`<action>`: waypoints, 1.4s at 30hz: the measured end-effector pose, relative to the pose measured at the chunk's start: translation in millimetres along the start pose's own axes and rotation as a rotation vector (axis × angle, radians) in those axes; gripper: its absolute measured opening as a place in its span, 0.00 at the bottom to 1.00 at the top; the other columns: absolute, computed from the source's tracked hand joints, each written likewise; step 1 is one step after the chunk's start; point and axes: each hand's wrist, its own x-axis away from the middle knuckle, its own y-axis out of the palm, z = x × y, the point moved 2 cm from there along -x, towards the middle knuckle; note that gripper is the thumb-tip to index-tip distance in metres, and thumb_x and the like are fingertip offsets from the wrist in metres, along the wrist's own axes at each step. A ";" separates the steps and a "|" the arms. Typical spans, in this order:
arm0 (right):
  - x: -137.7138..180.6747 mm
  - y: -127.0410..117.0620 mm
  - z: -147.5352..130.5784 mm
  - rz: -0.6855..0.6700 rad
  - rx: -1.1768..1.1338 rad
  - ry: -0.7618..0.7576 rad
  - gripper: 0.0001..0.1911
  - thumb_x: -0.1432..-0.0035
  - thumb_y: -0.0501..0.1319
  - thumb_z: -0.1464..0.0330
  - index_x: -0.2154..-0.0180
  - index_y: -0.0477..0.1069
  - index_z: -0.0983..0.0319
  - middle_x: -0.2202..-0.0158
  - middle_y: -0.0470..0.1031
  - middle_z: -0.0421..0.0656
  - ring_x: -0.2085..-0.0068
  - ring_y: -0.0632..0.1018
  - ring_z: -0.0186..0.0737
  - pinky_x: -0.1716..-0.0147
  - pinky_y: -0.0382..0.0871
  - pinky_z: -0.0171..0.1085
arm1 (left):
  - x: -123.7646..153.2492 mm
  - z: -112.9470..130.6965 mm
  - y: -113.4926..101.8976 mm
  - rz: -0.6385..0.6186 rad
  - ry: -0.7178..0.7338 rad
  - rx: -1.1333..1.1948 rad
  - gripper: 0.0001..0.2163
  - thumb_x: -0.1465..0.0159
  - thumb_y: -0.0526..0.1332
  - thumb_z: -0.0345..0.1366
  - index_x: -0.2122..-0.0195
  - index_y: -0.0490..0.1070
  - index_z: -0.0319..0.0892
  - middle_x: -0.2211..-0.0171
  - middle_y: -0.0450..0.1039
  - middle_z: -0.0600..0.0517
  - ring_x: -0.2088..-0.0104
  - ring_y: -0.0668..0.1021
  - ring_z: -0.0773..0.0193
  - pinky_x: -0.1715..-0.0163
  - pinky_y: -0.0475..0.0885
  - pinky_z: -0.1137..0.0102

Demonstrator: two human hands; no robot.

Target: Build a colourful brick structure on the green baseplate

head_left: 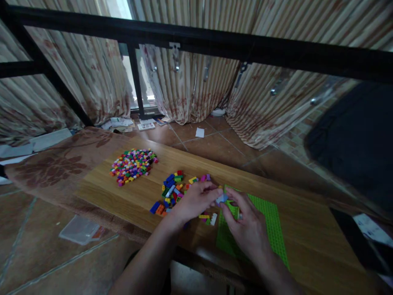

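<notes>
My left hand [195,200] and my right hand [245,223] meet above a wooden board [307,229], both pinching one small pale blue brick [221,198] between their fingertips. Under my right hand lies a green baseplate [272,223]. A loose cluster of bigger coloured bricks [172,190] sits just left of my left hand, and two small bricks [208,217] lie below it. Farther left is a dense heap of tiny multicoloured bricks [133,165].
The board rests on a brown flowered cloth [46,168] over a tiled floor. A black metal frame [196,41] and striped curtains stand behind. A clear plastic bag [80,229] lies on the floor at left. Something dark and blurred [356,139] looms at right.
</notes>
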 end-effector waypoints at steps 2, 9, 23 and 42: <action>6.6 -8.2 6.6 -0.015 -0.016 0.030 0.18 0.39 0.58 0.67 0.46 0.67 0.56 0.55 0.76 0.45 0.55 0.78 0.43 0.56 0.74 0.43 | 0.4 -4.4 13.1 -0.084 -0.033 -0.017 0.14 0.43 0.65 0.48 0.71 0.75 0.39 0.78 0.70 0.53 0.78 0.70 0.69 0.78 0.66 0.75; 19.7 -13.8 27.9 0.029 -0.451 0.386 0.16 0.42 0.62 0.63 0.52 0.71 0.57 0.60 0.78 0.43 0.61 0.79 0.40 0.61 0.74 0.40 | -5.5 -5.8 32.5 -0.189 0.021 -0.060 0.10 0.40 0.63 0.42 0.64 0.75 0.40 0.71 0.73 0.51 0.71 0.73 0.67 0.69 0.68 0.73; 20.7 -32.1 35.0 0.074 -0.456 0.352 0.08 0.42 0.63 0.63 0.61 0.76 0.56 0.65 0.77 0.40 0.65 0.77 0.37 0.64 0.71 0.36 | -4.5 -8.8 59.4 -0.084 0.163 -0.101 0.07 0.39 0.63 0.35 0.61 0.75 0.39 0.66 0.75 0.50 0.65 0.76 0.65 0.62 0.70 0.72; 17.2 -27.6 48.7 0.108 -0.851 0.632 0.12 0.48 0.68 0.61 0.60 0.77 0.56 0.68 0.78 0.39 0.68 0.77 0.34 0.66 0.72 0.34 | -5.3 -15.2 64.6 -0.036 -0.073 0.204 0.13 0.42 0.64 0.37 0.57 0.73 0.39 0.71 0.70 0.53 0.73 0.72 0.69 0.74 0.68 0.74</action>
